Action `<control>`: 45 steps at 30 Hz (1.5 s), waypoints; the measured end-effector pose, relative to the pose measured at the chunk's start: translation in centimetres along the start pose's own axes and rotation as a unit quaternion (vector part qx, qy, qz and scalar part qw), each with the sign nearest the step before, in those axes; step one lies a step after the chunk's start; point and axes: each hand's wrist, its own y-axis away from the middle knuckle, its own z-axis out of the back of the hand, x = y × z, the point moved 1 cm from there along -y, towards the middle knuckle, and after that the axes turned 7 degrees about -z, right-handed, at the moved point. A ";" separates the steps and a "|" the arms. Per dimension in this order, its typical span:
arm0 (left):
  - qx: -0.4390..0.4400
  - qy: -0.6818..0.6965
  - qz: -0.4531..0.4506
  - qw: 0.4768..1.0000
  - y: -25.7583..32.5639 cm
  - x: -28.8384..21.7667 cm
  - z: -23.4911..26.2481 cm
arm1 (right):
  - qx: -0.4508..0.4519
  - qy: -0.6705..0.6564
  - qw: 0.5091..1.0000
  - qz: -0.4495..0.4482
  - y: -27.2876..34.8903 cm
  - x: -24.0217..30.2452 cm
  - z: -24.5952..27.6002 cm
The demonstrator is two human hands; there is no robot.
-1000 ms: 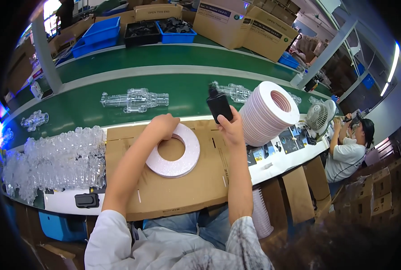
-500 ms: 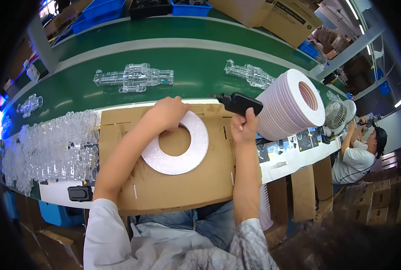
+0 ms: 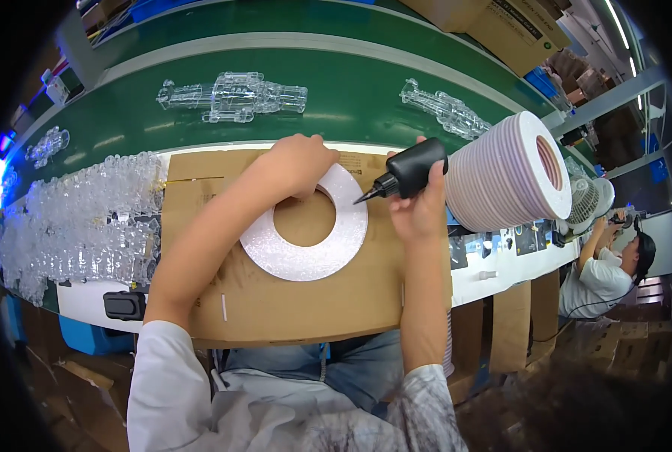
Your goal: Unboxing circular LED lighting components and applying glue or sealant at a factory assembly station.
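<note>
A flat white foam ring (image 3: 261, 245) with a glittery face lies on a cardboard sheet (image 3: 306, 309) in front of me. My left hand (image 3: 302, 166) grips the ring's upper part, its fingers curled at the inner hole and partly hidden. In my right hand (image 3: 423, 207) is a black bottle (image 3: 417, 167) with a narrow pointed nozzle, tilted so that the tip is at the ring's right side; I cannot tell whether it touches. A tall stack of similar rings (image 3: 502, 177) leans just right of that hand.
Many clear plastic parts (image 3: 87, 226) are heaped at left, beside a small black case (image 3: 124, 305). Larger clear toy-like pieces (image 3: 238, 98) lie on the green surface (image 3: 343, 98) beyond. A fan (image 3: 588, 197) and a seated co-worker (image 3: 603, 275) are at right.
My right hand has turned the bottle so its nozzle points down-left, onto or just over the ring. My left hand keeps its hold. The whole view has shifted slightly.
</note>
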 end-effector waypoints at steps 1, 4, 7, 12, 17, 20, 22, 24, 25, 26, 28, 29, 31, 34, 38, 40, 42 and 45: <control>-0.005 0.002 0.002 1.000 -0.1 0.1 -0.2 | -0.019 -0.027 0.999 -0.001 -0.1 0.0 0.0; 0.005 0.003 0.005 1.000 0.0 0.3 0.1 | -0.003 -0.052 0.999 -0.007 -0.3 -0.3 0.3; 0.014 -0.002 0.002 1.000 -0.4 0.0 0.0 | 0.015 0.065 0.998 0.005 -0.5 0.0 2.2; 0.006 -0.007 0.002 1.000 -0.4 0.3 -0.3 | 0.020 0.199 0.975 0.092 1.3 0.2 0.0; 0.005 -0.002 0.002 1.000 -0.7 0.2 -0.2 | 0.041 0.190 0.961 0.197 0.7 -0.3 0.2; 0.000 -0.017 -0.006 1.000 -0.6 -0.1 0.0 | 0.073 0.020 0.985 0.154 0.3 0.6 0.4; 0.023 -0.012 -0.014 1.000 -0.2 -0.3 0.2 | 0.096 -0.074 0.988 0.100 0.4 0.8 0.2; 0.047 -0.008 -0.022 0.999 -0.1 -1.0 0.2 | 0.118 -0.156 0.979 0.052 0.6 0.6 -0.2; 0.061 -0.008 -0.015 0.998 -0.2 -1.6 0.0 | 0.119 -0.151 0.980 0.053 0.5 0.8 -0.2; 0.078 -0.008 -0.007 0.997 -0.1 -1.9 -0.3 | 0.168 -0.147 0.974 0.052 0.6 0.8 -0.4; 0.052 -0.008 -0.014 0.999 -0.3 -2.4 -1.3 | 0.187 -0.126 0.972 0.065 0.9 0.7 -0.3; 0.026 -0.012 -0.022 0.999 -0.3 -2.5 -1.4 | 0.187 -0.126 0.972 0.064 1.1 0.8 -0.1; 0.027 -0.002 -0.019 0.999 -0.4 -2.7 -1.4 | 0.172 -0.106 0.976 0.080 1.5 0.8 0.4; 0.009 -0.012 -0.027 1.000 -0.5 -2.8 -1.2 | 0.154 -0.048 0.981 0.107 2.0 1.0 -0.1; 0.017 -0.026 -0.035 0.999 -0.3 -2.8 -0.9 | 0.142 -0.032 0.982 0.120 1.9 0.4 0.2; 0.011 -0.024 -0.036 0.999 -0.3 -2.6 -0.9 | 0.138 -0.027 0.983 0.118 2.0 0.4 0.0; 0.003 -0.022 -0.039 0.999 -0.4 -2.6 -0.9 | 0.133 -0.019 0.984 0.118 1.9 0.4 0.2; 0.000 -0.028 -0.043 0.999 -0.4 -2.7 -0.6 | 0.196 -0.074 0.972 0.110 1.6 0.8 -0.4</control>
